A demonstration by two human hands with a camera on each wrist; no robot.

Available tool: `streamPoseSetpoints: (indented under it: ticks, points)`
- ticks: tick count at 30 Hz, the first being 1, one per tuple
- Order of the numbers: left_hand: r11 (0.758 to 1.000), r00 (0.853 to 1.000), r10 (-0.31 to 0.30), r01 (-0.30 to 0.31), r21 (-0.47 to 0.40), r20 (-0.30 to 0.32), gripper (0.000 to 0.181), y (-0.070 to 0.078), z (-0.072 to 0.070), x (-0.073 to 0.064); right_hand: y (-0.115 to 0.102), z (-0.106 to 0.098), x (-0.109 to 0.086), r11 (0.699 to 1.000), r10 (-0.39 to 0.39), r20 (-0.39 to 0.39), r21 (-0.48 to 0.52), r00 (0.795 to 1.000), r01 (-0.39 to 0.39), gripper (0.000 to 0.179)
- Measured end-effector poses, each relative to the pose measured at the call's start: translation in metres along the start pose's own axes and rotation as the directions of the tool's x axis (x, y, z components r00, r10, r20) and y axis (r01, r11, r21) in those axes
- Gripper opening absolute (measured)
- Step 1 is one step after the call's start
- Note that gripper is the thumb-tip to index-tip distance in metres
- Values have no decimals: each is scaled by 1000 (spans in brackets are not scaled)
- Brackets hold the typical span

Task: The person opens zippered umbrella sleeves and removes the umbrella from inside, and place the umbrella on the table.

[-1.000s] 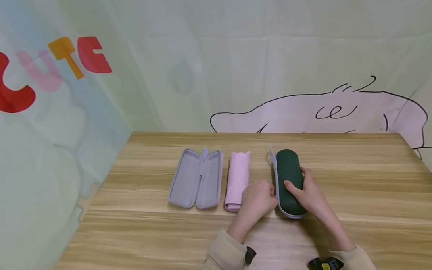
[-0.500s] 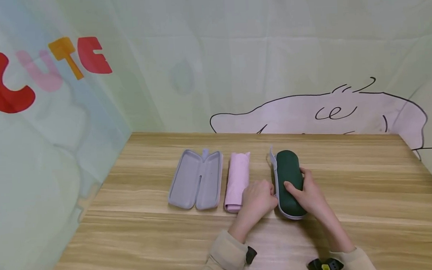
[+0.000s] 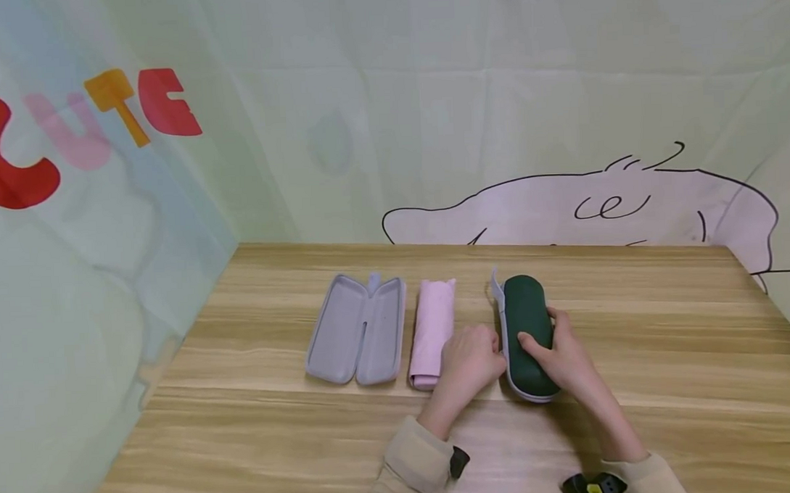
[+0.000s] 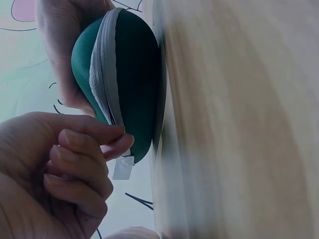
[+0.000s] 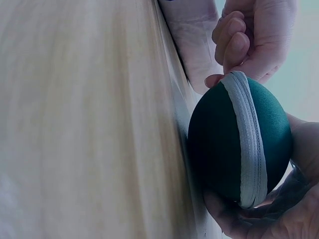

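A dark green zip-up glasses case [image 3: 528, 329] lies lengthwise on the table, its pale grey zipper [image 4: 105, 59] running round the edge. My right hand [image 3: 565, 353] grips the case from the right, thumb across its top and fingers round the far side. At the near left end, my left hand [image 3: 472, 360] pinches the zipper between thumb and index finger; the pull itself is hidden by the fingertips. The other left fingers are curled in. A small pale tab [image 4: 123, 168] shows just beyond those fingertips in the left wrist view. The zipper looks closed along the near end.
Left of my left hand lies a rolled pink fabric bundle [image 3: 433, 325], partly covered by that hand. Further left, a grey hinged case [image 3: 336, 335] lies spread open. A printed curtain [image 3: 430, 129] stands behind the wooden table [image 3: 245, 440].
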State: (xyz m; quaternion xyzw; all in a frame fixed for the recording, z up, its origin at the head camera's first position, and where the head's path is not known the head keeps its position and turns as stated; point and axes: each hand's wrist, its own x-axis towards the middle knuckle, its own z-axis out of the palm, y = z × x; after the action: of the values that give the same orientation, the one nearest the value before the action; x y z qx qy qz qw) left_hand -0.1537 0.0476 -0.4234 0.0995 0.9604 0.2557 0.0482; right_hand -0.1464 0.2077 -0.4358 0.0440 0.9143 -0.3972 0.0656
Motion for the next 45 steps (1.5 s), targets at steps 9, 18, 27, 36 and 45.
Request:
streamPoseSetpoints:
  ticks: [9,18,27,36,45]
  points:
    - [1000,1000,-15,15,-5,6,41,0,1,4,0,-1,0,1000,1,2,6,1000,-1,78]
    - [999,999,-43,43,-15,1,42,1,0,8,0,1,0,1000,-7,1,14,1000,7,78]
    - [999,999,-41,41,-12,-16,42,1,1,9,2,0,1,1000,-5,2,15,1000,5,77]
    - [998,997,-59,58,-13,-52,42,1,5,11,2,2,1,1000,-8,-6,-5,1000,8,78]
    - [997,995,-80,79,-19,-61,42,3,4,17,3,1,2,1000,-3,-5,-2,1000,3,78]
